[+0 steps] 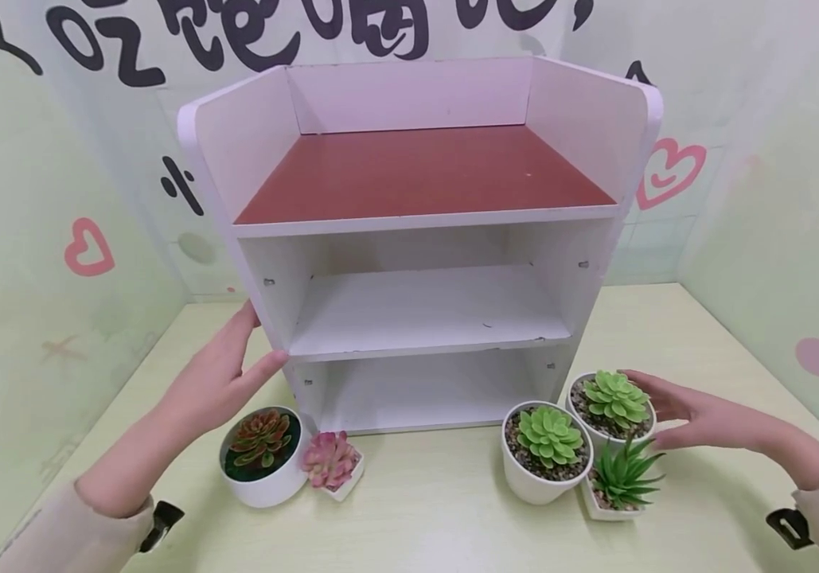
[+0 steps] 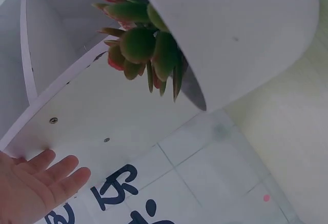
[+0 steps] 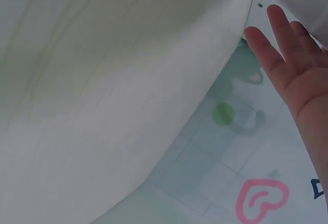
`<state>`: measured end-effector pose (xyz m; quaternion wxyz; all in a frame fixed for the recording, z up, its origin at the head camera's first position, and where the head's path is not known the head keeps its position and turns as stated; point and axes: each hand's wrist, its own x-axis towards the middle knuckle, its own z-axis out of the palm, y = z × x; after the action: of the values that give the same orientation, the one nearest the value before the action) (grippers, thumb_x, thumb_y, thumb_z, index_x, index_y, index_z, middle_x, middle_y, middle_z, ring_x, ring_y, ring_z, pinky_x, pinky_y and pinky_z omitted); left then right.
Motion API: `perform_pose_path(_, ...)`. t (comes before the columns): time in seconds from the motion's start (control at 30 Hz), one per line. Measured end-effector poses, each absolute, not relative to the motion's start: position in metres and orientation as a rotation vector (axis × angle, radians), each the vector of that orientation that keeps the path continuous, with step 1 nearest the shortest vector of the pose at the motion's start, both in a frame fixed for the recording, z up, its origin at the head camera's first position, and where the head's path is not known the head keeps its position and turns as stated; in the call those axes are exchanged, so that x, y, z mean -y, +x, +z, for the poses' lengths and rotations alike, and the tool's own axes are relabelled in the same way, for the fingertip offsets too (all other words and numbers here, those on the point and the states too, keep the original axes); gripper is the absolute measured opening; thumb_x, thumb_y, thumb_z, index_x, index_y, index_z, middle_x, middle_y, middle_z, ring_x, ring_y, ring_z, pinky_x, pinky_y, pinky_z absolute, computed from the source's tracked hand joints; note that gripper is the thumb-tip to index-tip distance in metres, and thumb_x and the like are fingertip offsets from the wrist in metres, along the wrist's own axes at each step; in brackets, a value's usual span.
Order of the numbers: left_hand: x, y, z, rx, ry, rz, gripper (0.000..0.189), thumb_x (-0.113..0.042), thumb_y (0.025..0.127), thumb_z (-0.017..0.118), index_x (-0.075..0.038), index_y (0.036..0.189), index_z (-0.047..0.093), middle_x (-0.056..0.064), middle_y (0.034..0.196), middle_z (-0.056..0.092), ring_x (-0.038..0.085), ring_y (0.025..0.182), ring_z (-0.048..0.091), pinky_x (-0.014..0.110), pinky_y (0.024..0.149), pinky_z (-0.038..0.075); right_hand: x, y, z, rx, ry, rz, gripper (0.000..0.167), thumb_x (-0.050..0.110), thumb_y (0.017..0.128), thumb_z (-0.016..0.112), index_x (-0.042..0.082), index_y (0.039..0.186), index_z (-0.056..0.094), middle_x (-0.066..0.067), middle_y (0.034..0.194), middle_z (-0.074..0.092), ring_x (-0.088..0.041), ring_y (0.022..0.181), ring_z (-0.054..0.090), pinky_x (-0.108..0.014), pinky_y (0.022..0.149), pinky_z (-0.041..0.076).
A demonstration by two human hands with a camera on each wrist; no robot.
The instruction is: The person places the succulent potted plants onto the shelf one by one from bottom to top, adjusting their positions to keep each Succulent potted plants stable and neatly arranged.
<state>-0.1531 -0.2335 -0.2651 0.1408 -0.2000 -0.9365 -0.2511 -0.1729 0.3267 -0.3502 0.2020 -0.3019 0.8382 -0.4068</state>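
Observation:
My left hand point(image 1: 212, 382) rests at the left side of a white shelf unit point(image 1: 430, 348), its thumb at the front edge. The left wrist view shows its fingers point(image 2: 62, 171) extended along the outer side panel. At the right, my right hand point(image 1: 706, 414) is around the far side of a white round pot with a green succulent point(image 1: 615, 400), thumb near the rim. Its fingers point(image 3: 284, 34) look extended and spread beside the pot in the right wrist view. Close by stand another round potted green succulent point(image 1: 548, 436) and a small spiky green plant point(image 1: 624, 476) in a white pot.
Below my left hand are a round white pot with a reddish-green succulent point(image 1: 263, 439) and a small pot with a pink succulent point(image 1: 330, 461). The unit has a red top board point(image 1: 423, 171) between raised sides. Printed walls point(image 1: 29, 239) enclose the pale table point(image 1: 438, 509).

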Motion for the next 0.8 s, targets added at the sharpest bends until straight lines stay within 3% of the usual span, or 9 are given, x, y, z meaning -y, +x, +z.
perform_pose_path(0.1,0.232,-0.154,-0.265,2.709,-0.559,-0.761,0.08,-0.032,0.089,0.058,-0.028,0.148,0.003,0.012,0.144,0.031,0.035,0.123,0.04,0.063,0.094,0.033,-0.32,-0.174,-0.355,-2.307,-0.92,-1.181,0.092,0.002,0.081,0.064,0.001,0.145,-0.002,-0.044,0.138,-0.001,0.013,0.108,0.039,-0.025,0.077,0.05)
perform_pose_path(0.27,0.23,-0.156,-0.268,2.711,-0.555,-0.697,0.088,-0.034,0.087,0.061,-0.026,0.147,-0.002,0.014,0.145,0.029,0.036,0.122,0.043,0.061,0.09,0.039,-0.311,-0.174,-0.36,-2.296,-1.002,-1.243,0.104,0.003,0.074,0.07,0.001,0.145,-0.005,-0.042,0.137,-0.01,0.018,0.112,0.029,-0.026,0.067,0.052)
perform_pose_path(0.37,0.23,-0.156,-0.27,2.707,-0.563,-0.621,0.089,-0.034,0.087,0.061,-0.024,0.147,-0.005,0.016,0.144,0.03,0.038,0.12,0.044,0.06,0.086,0.042,-0.308,-0.173,-0.362,-2.386,-1.029,-1.214,0.106,0.008,0.07,0.074,0.003,0.146,0.001,-0.012,0.152,0.003,0.021,0.114,0.022,-0.02,0.073,0.05)
perform_pose_path(0.43,0.231,-0.157,-0.271,2.703,-0.563,-0.593,0.088,-0.033,0.088,0.06,-0.022,0.147,-0.004,0.017,0.143,0.031,0.038,0.119,0.045,0.059,0.085,0.043,-0.306,-0.173,-0.363,-2.443,-1.05,-1.192,0.106,0.009,0.067,0.076,0.002,0.146,0.005,0.016,0.148,0.012,0.021,0.115,0.022,-0.016,0.08,0.045)
perform_pose_path(0.5,0.231,-0.158,-0.271,2.706,-0.568,-0.571,0.087,-0.032,0.088,0.059,-0.019,0.148,-0.003,0.018,0.142,0.033,0.039,0.118,0.046,0.059,0.084,0.044,-0.305,-0.174,-0.364,-2.461,-1.067,-1.2,0.106,0.006,0.065,0.076,-0.001,0.145,0.007,0.033,0.138,0.014,0.022,0.116,0.022,-0.012,0.085,0.04)
perform_pose_path(0.57,0.231,-0.158,-0.271,2.709,-0.569,-0.564,0.086,-0.032,0.088,0.059,-0.017,0.148,-0.002,0.019,0.141,0.034,0.039,0.117,0.047,0.059,0.084,0.044,-0.304,-0.175,-0.365,-2.448,-1.085,-1.228,0.106,0.003,0.063,0.076,-0.004,0.144,0.008,0.037,0.136,0.015,0.021,0.117,0.021,-0.011,0.087,0.038)
perform_pose_path(0.8,0.232,-0.159,-0.27,2.693,-0.627,-0.655,0.088,-0.025,0.088,0.061,-0.019,0.148,-0.003,0.017,0.146,0.025,0.041,0.12,0.044,0.058,0.091,0.04,-0.302,-0.178,-0.368,-2.339,-1.185,-1.339,0.109,-0.009,0.059,0.073,-0.005,0.143,0.003,0.029,0.14,0.018,0.017,0.12,0.026,-0.013,0.087,0.041)
